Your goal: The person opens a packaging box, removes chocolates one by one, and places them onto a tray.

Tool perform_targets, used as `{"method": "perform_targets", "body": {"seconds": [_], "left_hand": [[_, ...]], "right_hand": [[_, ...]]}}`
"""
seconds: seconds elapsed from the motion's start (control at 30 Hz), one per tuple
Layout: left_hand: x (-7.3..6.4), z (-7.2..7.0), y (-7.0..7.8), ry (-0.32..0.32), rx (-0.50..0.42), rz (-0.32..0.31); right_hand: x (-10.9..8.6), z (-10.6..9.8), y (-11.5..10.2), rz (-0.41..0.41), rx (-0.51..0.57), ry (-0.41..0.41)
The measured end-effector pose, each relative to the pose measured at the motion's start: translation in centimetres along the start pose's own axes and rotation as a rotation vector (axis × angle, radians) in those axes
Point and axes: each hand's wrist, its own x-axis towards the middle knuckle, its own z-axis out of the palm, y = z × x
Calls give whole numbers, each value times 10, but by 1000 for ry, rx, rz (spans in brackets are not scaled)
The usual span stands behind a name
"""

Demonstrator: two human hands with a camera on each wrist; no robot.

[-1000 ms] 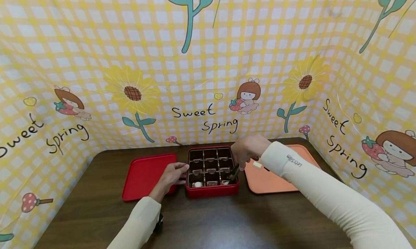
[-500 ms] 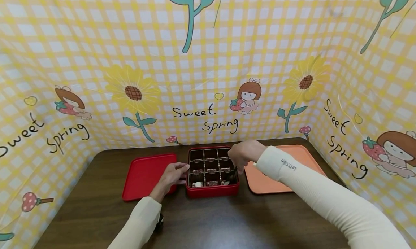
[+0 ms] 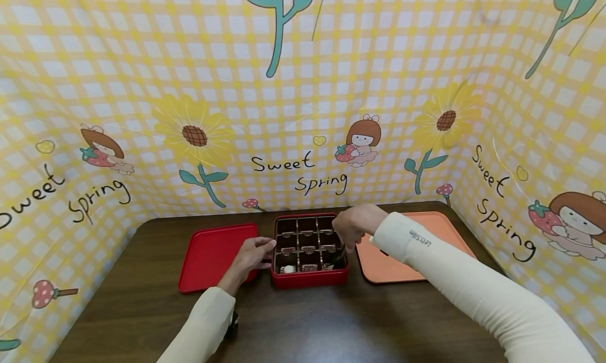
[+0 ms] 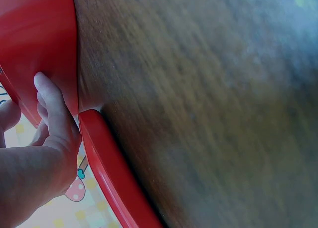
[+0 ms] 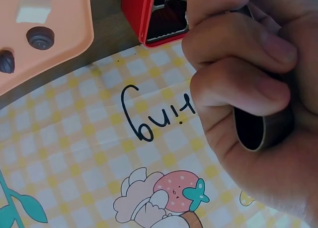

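Observation:
In the head view, a red box (image 3: 310,280) with several dark compartments stands mid-table. My left hand (image 3: 253,255) rests against its left side, and the left wrist view shows the extended fingers (image 4: 52,96) touching the red wall. My right hand (image 3: 352,226) grips dark metal tongs (image 3: 340,256), which reach down into the front right compartment. A pale piece there is mostly hidden by the tongs' tips. A white chocolate (image 3: 288,269) sits in the front left compartment. The right wrist view shows curled fingers (image 5: 238,84) around the tongs' rounded end (image 5: 271,131).
A red lid (image 3: 213,258) lies left of the box. On the right is an orange tray (image 3: 379,268), holding a white square chocolate (image 5: 33,10), a dark round chocolate (image 5: 40,38) and a dark oval one (image 5: 6,61). Checked cloth (image 3: 293,105) walls the table's back.
Over the last second my right hand has shifted slightly left, with the tongs deeper in the front right compartment. My left hand has stayed at the box's side.

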Motion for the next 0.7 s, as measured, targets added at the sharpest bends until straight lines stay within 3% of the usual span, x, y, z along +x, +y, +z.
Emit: {"method": "perform_targets", "body": {"seconds": [0.37,0.7], "left_hand": [[0,0,0,-7,1,0],[0,-1,-1,-16,-6,4]], "right_hand": [[-14,-7,9,15,49,19],[-31,-22,24,-115,102,-1]]}}
